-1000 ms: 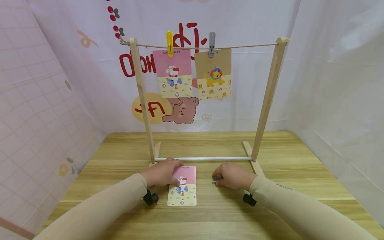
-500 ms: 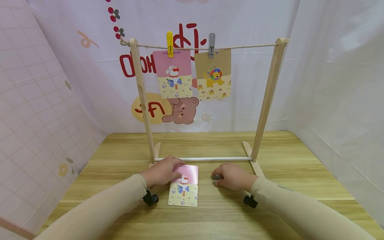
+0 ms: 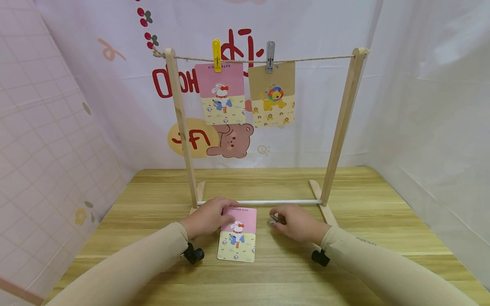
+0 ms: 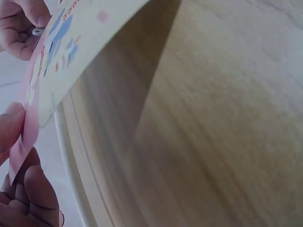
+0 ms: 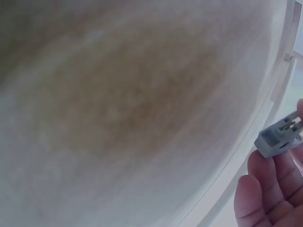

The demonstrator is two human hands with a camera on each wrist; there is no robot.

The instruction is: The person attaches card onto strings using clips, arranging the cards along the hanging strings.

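In the head view my left hand (image 3: 208, 217) pinches the upper left edge of a pink and yellow card (image 3: 236, 248) with a rabbit on it. The left wrist view has the thumb on the card's face and curled fingers behind; its yellow half (image 4: 75, 56) is lifted over the tabletop, with a shadow below. To the right of the card, my right hand (image 3: 301, 223) holds a small grey clothespin (image 5: 277, 138) between thumb and fingers. Most of that clothespin is hidden by the hand in the head view.
A wooden frame (image 3: 337, 127) stands behind the hands, with a white bar (image 3: 264, 202) low across it. From its twine line (image 3: 314, 59) hang a rabbit card (image 3: 222, 91) on a yellow clothespin (image 3: 217, 55) and a lion card (image 3: 273, 93) on a grey clothespin.
The left hand has brought the rabbit card slightly to the right and up. The right hand has turned a little with the clothespin, staying in nearly the same place.
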